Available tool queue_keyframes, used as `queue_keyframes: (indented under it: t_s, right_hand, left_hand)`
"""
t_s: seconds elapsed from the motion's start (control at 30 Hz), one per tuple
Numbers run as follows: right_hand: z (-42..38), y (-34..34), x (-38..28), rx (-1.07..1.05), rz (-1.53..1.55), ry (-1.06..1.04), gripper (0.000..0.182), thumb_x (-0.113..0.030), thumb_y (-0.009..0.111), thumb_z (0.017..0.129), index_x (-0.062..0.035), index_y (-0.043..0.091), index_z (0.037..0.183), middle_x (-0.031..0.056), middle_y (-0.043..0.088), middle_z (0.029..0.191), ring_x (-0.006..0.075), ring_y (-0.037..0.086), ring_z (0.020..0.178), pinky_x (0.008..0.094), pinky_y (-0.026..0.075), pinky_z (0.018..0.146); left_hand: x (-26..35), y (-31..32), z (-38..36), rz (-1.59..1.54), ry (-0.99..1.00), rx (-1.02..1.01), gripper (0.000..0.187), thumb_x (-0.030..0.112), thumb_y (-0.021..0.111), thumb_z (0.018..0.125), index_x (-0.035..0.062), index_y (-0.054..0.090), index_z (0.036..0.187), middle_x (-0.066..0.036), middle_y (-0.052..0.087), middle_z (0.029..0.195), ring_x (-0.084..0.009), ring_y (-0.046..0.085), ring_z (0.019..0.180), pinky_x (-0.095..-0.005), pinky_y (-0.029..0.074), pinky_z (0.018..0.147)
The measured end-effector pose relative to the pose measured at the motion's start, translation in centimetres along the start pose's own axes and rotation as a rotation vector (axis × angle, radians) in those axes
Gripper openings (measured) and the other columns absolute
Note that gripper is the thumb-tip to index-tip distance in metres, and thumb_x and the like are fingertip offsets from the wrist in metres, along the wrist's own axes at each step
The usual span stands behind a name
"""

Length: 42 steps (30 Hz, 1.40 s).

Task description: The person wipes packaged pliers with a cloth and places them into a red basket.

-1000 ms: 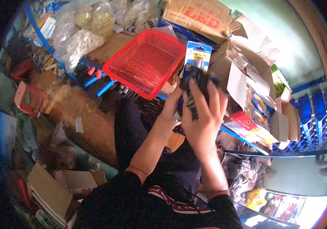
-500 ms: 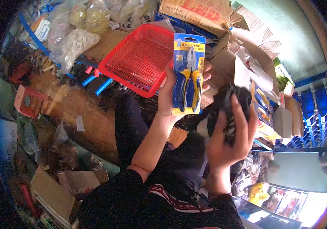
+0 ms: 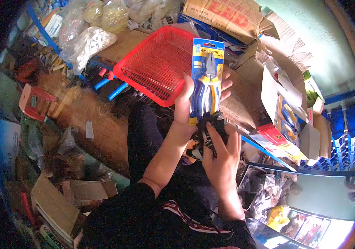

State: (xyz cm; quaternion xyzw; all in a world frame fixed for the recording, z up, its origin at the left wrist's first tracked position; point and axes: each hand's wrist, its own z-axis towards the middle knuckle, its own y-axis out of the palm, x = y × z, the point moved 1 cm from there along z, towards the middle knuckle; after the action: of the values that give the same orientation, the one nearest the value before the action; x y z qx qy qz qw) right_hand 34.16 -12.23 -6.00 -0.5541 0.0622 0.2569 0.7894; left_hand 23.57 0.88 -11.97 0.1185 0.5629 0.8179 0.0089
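Note:
A pair of pliers point(image 3: 205, 89) with blue and yellow handles sits in a blue and yellow blister pack, held upright in front of me. My left hand point(image 3: 182, 103) is wrapped round the pack from behind, thumb on its left edge and fingertips showing at the right. My right hand point(image 3: 222, 159) is closed on a crumpled black cloth point(image 3: 210, 130), which touches the lower end of the pack. Part of the cloth is hidden under my fingers.
Behind the pack lies a red plastic basket point(image 3: 121, 68). An open cardboard box point(image 3: 243, 97) at right holds more packaged tools point(image 3: 287, 114). Clear bags of small parts point(image 3: 92, 47) are at upper left, and an LED lamp carton point(image 3: 223, 16) stands at the back.
My right hand has moved left with the black cloth, from beside the pack to its lower end. My left hand still holds the pliers pack in nearly the same place.

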Motion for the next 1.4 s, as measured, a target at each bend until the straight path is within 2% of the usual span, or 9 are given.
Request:
queue_keyframes:
  t_s: [0.37, 0.43, 0.5, 0.63, 0.97, 1.07, 1.3, 1.37, 1.4]
  right_hand:
    - [1.6, -3.0, -0.3, 0.193, -0.011, 0.012, 0.04, -0.003, 0.075, 0.085, -0.0097, 0.075, 0.125, 0.0182, 0.062, 0.117, 0.0377, 0.062, 0.107, 0.0452, 0.051, 0.094]
    - [2.9, -2.3, -0.5, 0.212, -0.007, -0.002, 0.041, -0.003, 0.073, 0.084, -0.0092, 0.074, 0.125, 0.0205, 0.059, 0.12, 0.0392, 0.06, 0.11, 0.0469, 0.049, 0.097]
    - [3.9, -1.8, -0.7, 0.198, -0.037, 0.012, 0.043, -0.002, 0.071, 0.082, -0.009, 0.072, 0.124, 0.0227, 0.056, 0.123, 0.0415, 0.056, 0.115, 0.049, 0.046, 0.1]
    - [3.5, -1.5, -0.2, 0.122, -0.037, -0.005, 0.049, 0.0, 0.067, 0.076, -0.0064, 0.071, 0.124, 0.0234, 0.054, 0.122, 0.0429, 0.053, 0.115, 0.0505, 0.045, 0.102]
    - [-0.5, -3.1, 0.8, -0.195, 0.046, 0.048, 0.048, 0.0, 0.066, 0.072, -0.005, 0.07, 0.119, 0.0219, 0.057, 0.118, 0.0433, 0.055, 0.113, 0.0545, 0.045, 0.105]
    - [0.5, -6.7, -0.2, -0.031, 0.009, 0.03, 0.054, 0.0, 0.065, 0.068, -0.0074, 0.073, 0.121, 0.0212, 0.06, 0.119, 0.0416, 0.057, 0.11, 0.0511, 0.048, 0.1]
    - [3.4, -10.3, -2.1, 0.628, -0.037, 0.038, 0.032, 0.001, 0.079, 0.08, -0.0046, 0.079, 0.111, 0.019, 0.07, 0.12, 0.0352, 0.068, 0.111, 0.044, 0.054, 0.099]
    - [3.9, -10.1, -1.7, 0.682, -0.042, 0.025, 0.029, -0.002, 0.075, 0.087, -0.0053, 0.079, 0.116, 0.0157, 0.07, 0.126, 0.0316, 0.064, 0.121, 0.0446, 0.048, 0.107]
    - [4.4, -9.8, -1.6, 0.68, -0.078, 0.006, 0.03, -0.002, 0.077, 0.086, -0.0066, 0.079, 0.116, 0.0156, 0.07, 0.127, 0.0318, 0.064, 0.122, 0.0449, 0.048, 0.107]
  left_hand:
    - [-0.7, 1.7, -0.3, 0.023, -0.032, 0.036, 0.098, 0.072, 0.046, 0.099, -0.0024, 0.028, 0.16, -0.025, 0.045, 0.156, -0.0375, 0.051, 0.14, -0.0521, 0.041, 0.118]
    - [-1.0, 1.7, -0.4, 0.008, -0.052, 0.034, 0.089, 0.07, 0.038, 0.102, 0.0016, 0.031, 0.16, -0.021, 0.048, 0.153, -0.0345, 0.052, 0.139, -0.0481, 0.044, 0.116]
    - [-1.3, 1.3, -0.5, 0.148, -0.038, -0.121, 0.088, 0.068, 0.038, 0.103, 0.0005, 0.029, 0.16, -0.021, 0.048, 0.153, -0.0328, 0.053, 0.138, -0.0458, 0.046, 0.115]
    - [-1.0, 1.6, -0.6, 0.193, -0.04, 0.012, 0.1, 0.074, 0.045, 0.097, -0.002, 0.03, 0.159, -0.022, 0.047, 0.156, -0.0352, 0.055, 0.136, -0.0493, 0.045, 0.116]
    - [-1.9, 0.9, 0.0, -0.127, -0.078, -0.007, 0.084, 0.066, 0.034, 0.105, -0.0002, 0.034, 0.157, -0.022, 0.052, 0.15, -0.0374, 0.055, 0.134, -0.0541, 0.042, 0.115]
    - [-2.5, 0.8, -0.2, -0.152, -0.112, -0.044, 0.086, 0.066, 0.035, 0.105, -0.0001, 0.031, 0.159, -0.024, 0.048, 0.152, -0.0393, 0.054, 0.135, -0.0546, 0.043, 0.115]
    - [-1.2, 3.9, -0.8, 0.0, -0.174, -0.135, 0.091, 0.066, 0.04, 0.102, -0.0026, 0.026, 0.16, -0.027, 0.038, 0.161, -0.0435, 0.042, 0.147, -0.0553, 0.036, 0.122]
    - [-1.5, 3.8, -0.9, -0.561, -0.125, -0.579, 0.091, 0.066, 0.04, 0.103, -0.0028, 0.026, 0.16, -0.027, 0.036, 0.162, -0.0434, 0.044, 0.146, -0.0578, 0.036, 0.121]
    - [-1.2, 2.7, -1.4, -0.355, -0.164, -0.462, 0.089, 0.064, 0.041, 0.103, -0.003, 0.027, 0.159, -0.026, 0.039, 0.16, -0.0431, 0.051, 0.14, -0.06, 0.04, 0.118]
